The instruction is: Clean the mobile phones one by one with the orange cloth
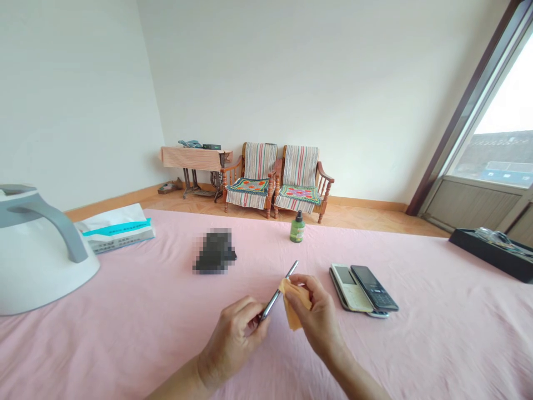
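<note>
Gripped at its lower end by my left hand, a thin smartphone is turned edge-on, so its faces hardly show. My right hand pinches a yellow-orange cloth against the phone's upper edge. To the right of that hand lies a small pile of mobile phones: a white keypad phone and a black keypad phone on top, others partly hidden underneath. Beyond the held phone stands a green spray bottle with a black top.
A pink cloth covers the surface. On the left are a white-and-grey kettle and a tissue pack. A dark pixelated item lies left of centre. A black box with clear items sits far right. Two chairs stand behind.
</note>
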`<state>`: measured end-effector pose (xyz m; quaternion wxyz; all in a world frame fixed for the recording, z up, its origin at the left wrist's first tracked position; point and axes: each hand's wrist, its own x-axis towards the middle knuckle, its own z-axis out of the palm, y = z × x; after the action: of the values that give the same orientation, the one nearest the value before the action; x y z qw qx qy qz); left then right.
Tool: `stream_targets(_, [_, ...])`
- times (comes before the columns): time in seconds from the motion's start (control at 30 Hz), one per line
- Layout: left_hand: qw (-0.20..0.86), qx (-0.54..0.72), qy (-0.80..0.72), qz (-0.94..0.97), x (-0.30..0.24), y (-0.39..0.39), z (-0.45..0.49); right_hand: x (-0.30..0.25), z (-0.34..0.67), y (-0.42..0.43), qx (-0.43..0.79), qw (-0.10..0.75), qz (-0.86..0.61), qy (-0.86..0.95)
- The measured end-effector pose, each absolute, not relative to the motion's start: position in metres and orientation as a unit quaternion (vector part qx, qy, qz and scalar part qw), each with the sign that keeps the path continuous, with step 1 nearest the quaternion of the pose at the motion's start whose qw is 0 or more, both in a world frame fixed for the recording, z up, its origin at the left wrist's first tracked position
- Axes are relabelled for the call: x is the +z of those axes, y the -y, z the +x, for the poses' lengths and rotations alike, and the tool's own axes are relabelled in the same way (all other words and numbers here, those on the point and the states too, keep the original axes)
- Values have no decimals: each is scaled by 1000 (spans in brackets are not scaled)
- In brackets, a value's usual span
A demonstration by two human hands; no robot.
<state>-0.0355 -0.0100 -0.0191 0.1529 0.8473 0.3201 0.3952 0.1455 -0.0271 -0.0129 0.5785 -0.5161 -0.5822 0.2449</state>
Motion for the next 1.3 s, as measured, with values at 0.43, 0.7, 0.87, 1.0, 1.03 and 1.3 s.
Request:
stream_targets(0.43, [147,401,-319,846,-18,10,-35,-13,143,32,82,474,-464,744])
stream_targets(0.7, [150,407,-318,843,-16,11,-34,-18,132,51,65,451,-416,787])
stream_targets(0.87, [144,407,-316,845,-16,11,-34,-14,145,34,58,454,-456,763])
stream_targets(1.0, [139,402,-312,850,-16,11,-33,-13,153,20,57,473,-490,730])
stream_targets(1.03, [140,403,-314,848,-16,11,-33,-14,151,23,59,472,-487,732])
stream_targets(1.3, [174,410,-306,841,-12,11,-35,-15,124,59,38,434,-410,801])
